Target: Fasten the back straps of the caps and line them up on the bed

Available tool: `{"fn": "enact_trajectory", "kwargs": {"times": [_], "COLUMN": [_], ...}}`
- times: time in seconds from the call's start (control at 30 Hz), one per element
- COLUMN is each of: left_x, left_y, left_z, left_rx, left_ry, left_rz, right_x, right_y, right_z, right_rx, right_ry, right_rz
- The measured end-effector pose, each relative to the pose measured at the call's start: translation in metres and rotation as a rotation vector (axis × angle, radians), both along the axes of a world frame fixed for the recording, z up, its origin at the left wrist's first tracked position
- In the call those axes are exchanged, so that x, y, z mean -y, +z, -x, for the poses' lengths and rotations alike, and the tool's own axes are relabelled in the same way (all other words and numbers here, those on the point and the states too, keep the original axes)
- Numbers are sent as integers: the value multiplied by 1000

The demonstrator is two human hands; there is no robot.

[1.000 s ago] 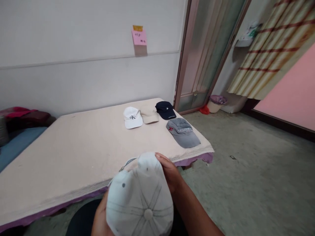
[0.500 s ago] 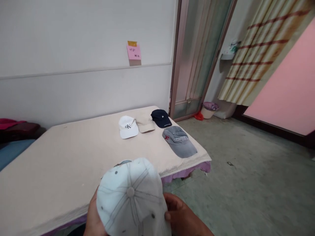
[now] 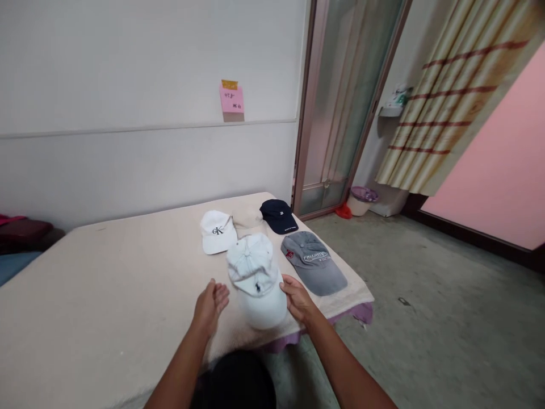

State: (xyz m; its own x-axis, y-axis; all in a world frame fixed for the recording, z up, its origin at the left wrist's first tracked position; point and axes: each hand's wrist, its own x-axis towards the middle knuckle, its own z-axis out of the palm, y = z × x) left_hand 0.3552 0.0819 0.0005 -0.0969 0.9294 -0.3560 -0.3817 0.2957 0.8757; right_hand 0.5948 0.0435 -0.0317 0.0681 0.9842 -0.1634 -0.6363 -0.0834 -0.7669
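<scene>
A pale blue-white baseball cap (image 3: pixel 261 309) with a small dark emblem is over the bed's near right part, its brim towards me. My right hand (image 3: pixel 297 296) pinches the right edge of that brim between thumb and fingers. To the cap's left, my left hand (image 3: pixel 212 305) is apart from it, its fingers loosely bent and holding nothing. Behind lie a white cap (image 3: pixel 218 232) with black letters, a beige cap (image 3: pixel 247 219) partly hidden by the pale one, and a navy cap (image 3: pixel 279 216). A grey cap (image 3: pixel 315 261) with a red patch lies at the right.
The caps are on a bed (image 3: pixel 128 284) with a cream cover, against a white wall. A pink note (image 3: pixel 232 99) is taped there. Right of the bed are the floor (image 3: pixel 447 295), a sliding door (image 3: pixel 340 102) and a waste bin (image 3: pixel 361 201). Dark red items (image 3: pixel 28 230) lie far left.
The pale cap has moved away from me, over the bed beside the others, and its brim now faces me. My left hand has let go of it; the right has stayed at its edge.
</scene>
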Motion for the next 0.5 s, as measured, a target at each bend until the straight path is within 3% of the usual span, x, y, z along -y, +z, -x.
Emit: {"fn": "enact_trajectory", "kwargs": {"times": [0.1,0.17,0.5], "left_x": [9,14,14], "left_y": [-41,-54,-64], "left_z": [7,11,12], "left_rx": [-88,-117,-186], "left_ry": [63,61,29], "left_rz": [-33,-84,-160], "right_x": [-13,-17,-36], "right_y": [-22,-27,-17], "right_z": [-11,-15,-34], "right_rx": [16,28,169], "right_ry": [-32,-32,-52], "right_rz": [28,37,48]}}
